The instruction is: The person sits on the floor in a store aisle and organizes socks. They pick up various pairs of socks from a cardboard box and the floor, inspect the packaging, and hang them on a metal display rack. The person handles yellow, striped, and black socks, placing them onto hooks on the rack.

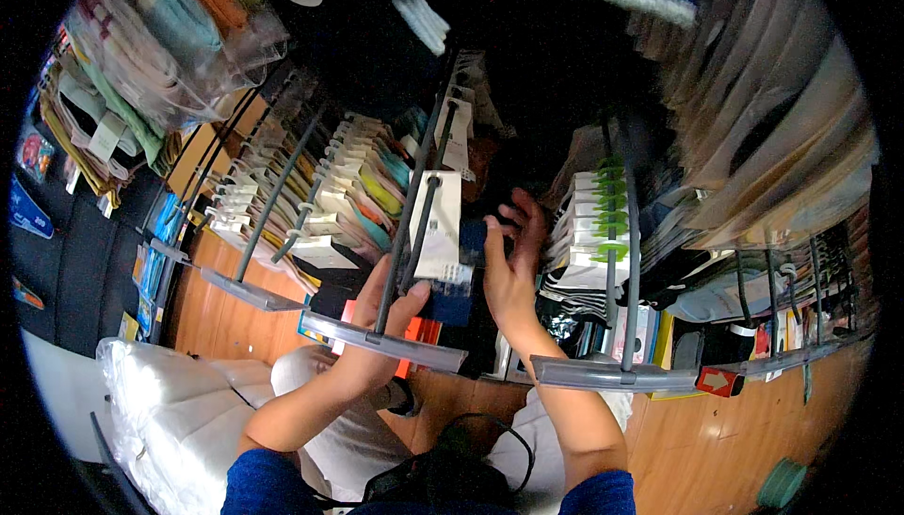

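Note:
A metal display hook [424, 211] carries packs with white cards [441, 236], below which dark navy folded fabric [452, 301] shows. My left hand [390, 297] is around the front part of this hook, thumb by the card's lower edge; whether its fingers grip the pack is not plain. My right hand [513, 261] is just to the right, fingers raised and spread, beside a dark blue piece of fabric [474, 238]. Nothing is plainly held in it. Farther back on the same rack, more carded packs [459, 134] hang in shadow.
Carded socks [360, 190] hang on hooks to the left, striped ones with green hangers [611, 211] to the right. Clear plastic label holders [385, 342] cap the hooks. Packed goods overhang the upper corners. A large plastic-wrapped white bundle [176, 416] stands on the wooden floor [671, 444] at lower left.

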A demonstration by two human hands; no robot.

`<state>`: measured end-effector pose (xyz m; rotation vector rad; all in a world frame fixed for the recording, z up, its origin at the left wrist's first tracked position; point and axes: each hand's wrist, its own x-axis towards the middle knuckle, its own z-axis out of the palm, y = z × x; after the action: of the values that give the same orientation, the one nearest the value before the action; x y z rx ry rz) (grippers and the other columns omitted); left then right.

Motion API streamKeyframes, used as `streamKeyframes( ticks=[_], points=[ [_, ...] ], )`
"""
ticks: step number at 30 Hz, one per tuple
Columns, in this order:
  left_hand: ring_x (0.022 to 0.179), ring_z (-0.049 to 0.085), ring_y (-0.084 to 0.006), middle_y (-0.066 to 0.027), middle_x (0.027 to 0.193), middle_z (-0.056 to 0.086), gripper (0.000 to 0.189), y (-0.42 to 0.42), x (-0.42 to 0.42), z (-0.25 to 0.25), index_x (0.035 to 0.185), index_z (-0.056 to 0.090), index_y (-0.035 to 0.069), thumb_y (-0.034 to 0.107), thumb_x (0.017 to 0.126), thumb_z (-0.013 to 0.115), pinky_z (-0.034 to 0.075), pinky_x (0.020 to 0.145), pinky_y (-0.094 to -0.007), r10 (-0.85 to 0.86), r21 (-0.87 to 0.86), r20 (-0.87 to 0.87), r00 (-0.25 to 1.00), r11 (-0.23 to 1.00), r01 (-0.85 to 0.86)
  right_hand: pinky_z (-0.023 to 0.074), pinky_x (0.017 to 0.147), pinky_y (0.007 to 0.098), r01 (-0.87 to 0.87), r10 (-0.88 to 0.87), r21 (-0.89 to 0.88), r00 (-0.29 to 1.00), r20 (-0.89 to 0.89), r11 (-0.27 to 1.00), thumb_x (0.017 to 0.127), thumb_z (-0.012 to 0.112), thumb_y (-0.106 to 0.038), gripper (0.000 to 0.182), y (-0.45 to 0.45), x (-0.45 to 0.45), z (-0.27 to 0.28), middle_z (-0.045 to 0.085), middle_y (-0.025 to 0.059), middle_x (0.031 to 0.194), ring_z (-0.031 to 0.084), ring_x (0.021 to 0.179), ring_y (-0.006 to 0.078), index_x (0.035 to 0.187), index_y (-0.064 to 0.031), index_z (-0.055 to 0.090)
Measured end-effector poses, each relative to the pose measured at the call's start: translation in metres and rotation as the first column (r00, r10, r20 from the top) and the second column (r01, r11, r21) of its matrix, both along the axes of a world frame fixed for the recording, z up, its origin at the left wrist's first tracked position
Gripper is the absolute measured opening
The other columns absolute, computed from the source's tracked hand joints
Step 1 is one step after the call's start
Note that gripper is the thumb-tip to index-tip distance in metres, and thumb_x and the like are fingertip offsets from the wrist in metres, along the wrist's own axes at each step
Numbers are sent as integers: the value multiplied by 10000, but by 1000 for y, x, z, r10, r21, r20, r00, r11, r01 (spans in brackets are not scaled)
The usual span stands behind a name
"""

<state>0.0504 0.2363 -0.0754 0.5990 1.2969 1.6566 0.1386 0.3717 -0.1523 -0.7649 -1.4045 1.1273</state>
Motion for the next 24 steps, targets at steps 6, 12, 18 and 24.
streamKeyframes(
  ticks=[6,12,18,24],
  points=[
    [893,639,-143,-51,1125,617,394,-27,-2,6,1338,476,69,36,951,547,554,708,-294,-25,-63,48,999,998,28,404,982,341,-26,26,1,997,76,1000,942,657,-236,463,18,-17,-11,567,125,1220,522,1100,217,1312,-13,490],
    [966,599,-115,-39,1123,621,356,-23,-2,-8,1291,512,63,29,940,558,493,834,-261,55,-29,-10,998,998,-55,423,870,281,-195,184,-79,974,-129,978,907,713,-175,422,18,-34,-6,583,41,981,519,912,122,1246,6,538],
    [1039,559,-103,-26,1154,609,349,-17,1,-2,1278,524,55,22,934,570,432,912,-251,62,-1,-72,995,998,-62,432,899,342,-91,99,91,992,-83,992,923,678,-184,358,24,-40,-1,576,122,1027,539,975,226,1188,12,541],
    [1139,536,-128,-55,1212,593,417,-18,-10,-14,1341,475,35,53,939,587,413,993,-274,21,0,-299,954,1000,-22,446,919,326,-248,234,4,911,-339,969,957,557,-32,272,-18,-16,0,591,143,1063,574,1009,214,1209,7,465]
  ],
)
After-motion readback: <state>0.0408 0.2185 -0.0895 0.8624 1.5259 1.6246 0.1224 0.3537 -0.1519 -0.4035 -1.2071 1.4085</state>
